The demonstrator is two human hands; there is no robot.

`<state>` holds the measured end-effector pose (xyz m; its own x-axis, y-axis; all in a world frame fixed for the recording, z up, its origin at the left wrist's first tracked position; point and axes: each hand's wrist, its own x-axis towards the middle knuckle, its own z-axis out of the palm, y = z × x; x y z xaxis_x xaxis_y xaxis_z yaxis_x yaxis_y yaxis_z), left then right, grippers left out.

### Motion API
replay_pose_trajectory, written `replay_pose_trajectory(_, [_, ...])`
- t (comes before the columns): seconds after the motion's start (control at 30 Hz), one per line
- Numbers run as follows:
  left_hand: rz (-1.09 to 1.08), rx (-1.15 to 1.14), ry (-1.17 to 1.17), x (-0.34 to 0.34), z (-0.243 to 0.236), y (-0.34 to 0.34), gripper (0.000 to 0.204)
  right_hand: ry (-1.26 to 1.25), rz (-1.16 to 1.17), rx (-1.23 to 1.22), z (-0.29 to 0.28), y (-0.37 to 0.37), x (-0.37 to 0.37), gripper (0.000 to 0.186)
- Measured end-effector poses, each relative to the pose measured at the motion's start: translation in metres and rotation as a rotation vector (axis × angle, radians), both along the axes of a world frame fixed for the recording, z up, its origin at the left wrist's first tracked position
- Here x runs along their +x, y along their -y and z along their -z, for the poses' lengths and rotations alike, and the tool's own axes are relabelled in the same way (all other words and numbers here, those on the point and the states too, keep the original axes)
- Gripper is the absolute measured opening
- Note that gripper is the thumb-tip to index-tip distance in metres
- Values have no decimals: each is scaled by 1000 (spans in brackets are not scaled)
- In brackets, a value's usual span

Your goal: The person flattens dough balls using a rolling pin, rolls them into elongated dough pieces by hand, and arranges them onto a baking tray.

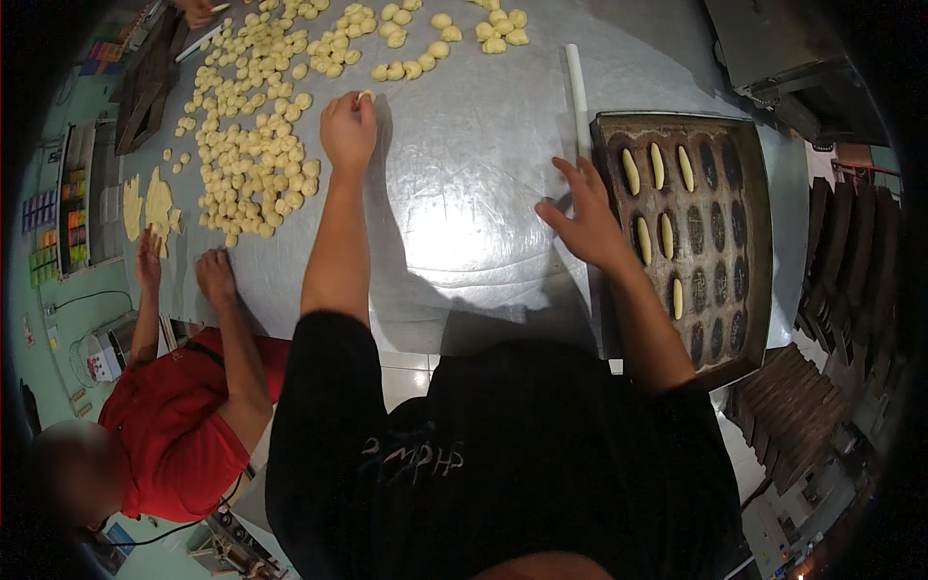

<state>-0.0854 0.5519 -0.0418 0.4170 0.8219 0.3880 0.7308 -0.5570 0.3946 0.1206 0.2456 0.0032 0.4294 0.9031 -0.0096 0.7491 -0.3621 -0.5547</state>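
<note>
On the steel table [454,126], balls [280,184] of yellow dough are massed on the left, with looser groups strung along the far side. Beside the right edge of the mass, the left hand [348,135] is held with fingers curled, and a pale bit [364,95] is pinched at the fingertips; so little of it is shown that its shape cannot be told. The right hand [590,217] is held wide, fingers and thumb spread and nothing gripped, just left of the tray [677,118]; whether the table is touched by it cannot be told. The tray is pitted with dark oblong hollows. In it, six strips [658,166] of dough are laid: three in the far row, two in the next, one in the third. Just beyond the right hand, near the tray's left edge, a white rod [577,97] is laid. At the far left, flat dough [159,203] is spread, and a co-worker's hands [216,275] are held near it. By the far edge, another person's hand [196,12] is partly seen.
</note>
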Motion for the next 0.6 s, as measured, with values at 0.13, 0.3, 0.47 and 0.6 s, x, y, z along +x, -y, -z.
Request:
replay_pose_trajectory(0.13, [181,-213,414,1,-23,124,26,-32,242,-134,22,-13,9,61])
replay_pose_trajectory(0.3, [484,-371,-161,-31,-11,266,45,-115,111,-256,-19,-11,-8,53])
replay_pose_trajectory(0.47, [437,-96,1,-64,-31,255,50,60,-536,-269,-15,41,-44,36])
replay_pose_trajectory(0.6, [455,-265,-168,-65,7,231,58,453,-301,-122,41,30,-76,65])
